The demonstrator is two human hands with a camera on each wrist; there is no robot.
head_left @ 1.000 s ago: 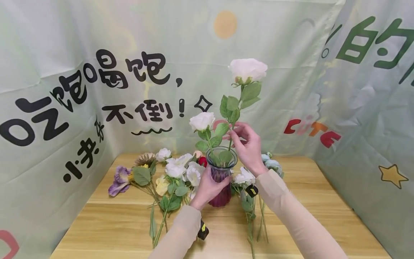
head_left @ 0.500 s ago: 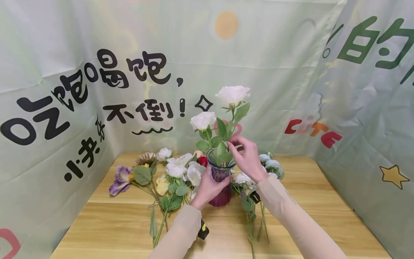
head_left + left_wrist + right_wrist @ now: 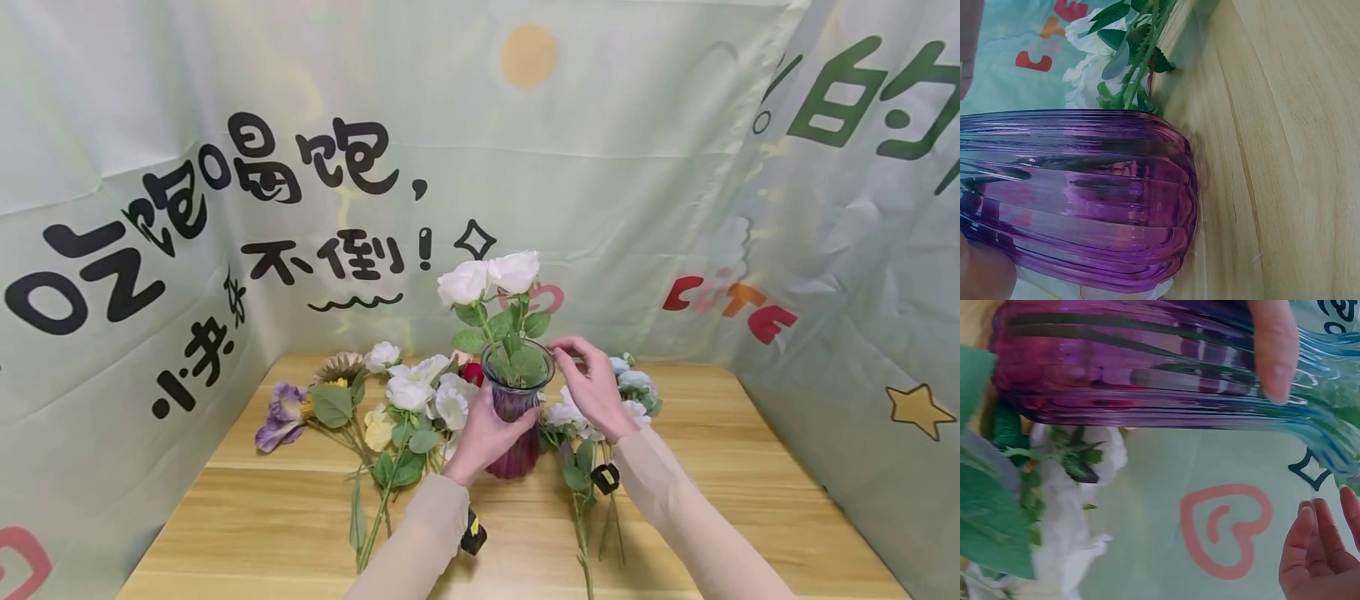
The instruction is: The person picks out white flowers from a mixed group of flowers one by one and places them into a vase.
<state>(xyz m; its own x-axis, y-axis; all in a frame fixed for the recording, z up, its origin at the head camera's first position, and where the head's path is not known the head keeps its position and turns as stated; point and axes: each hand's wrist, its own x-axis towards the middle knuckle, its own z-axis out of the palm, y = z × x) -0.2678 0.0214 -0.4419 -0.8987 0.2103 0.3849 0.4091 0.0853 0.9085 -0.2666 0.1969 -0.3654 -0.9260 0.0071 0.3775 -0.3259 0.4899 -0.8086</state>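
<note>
A ribbed glass vase, purple at the base and bluish at its flared rim, stands upright on the table. My left hand grips it below the rim, thumb across the front. Two white roses, a left one and a right one, stand in it with their blooms side by side; dark stems show through the glass in the right wrist view. Just right of the rim is my right hand, fingers loosely bent. In the right wrist view, the fingers hold nothing.
Left of the vase lie white flowers, a yellow flower, a purple flower and a brown one. On the right lie more white flowers and blue ones. Printed cloth walls the wooden table.
The right-hand white rose has gone down into the vase, its bloom now level with the other. My right hand has let go of it and moved right and down.
</note>
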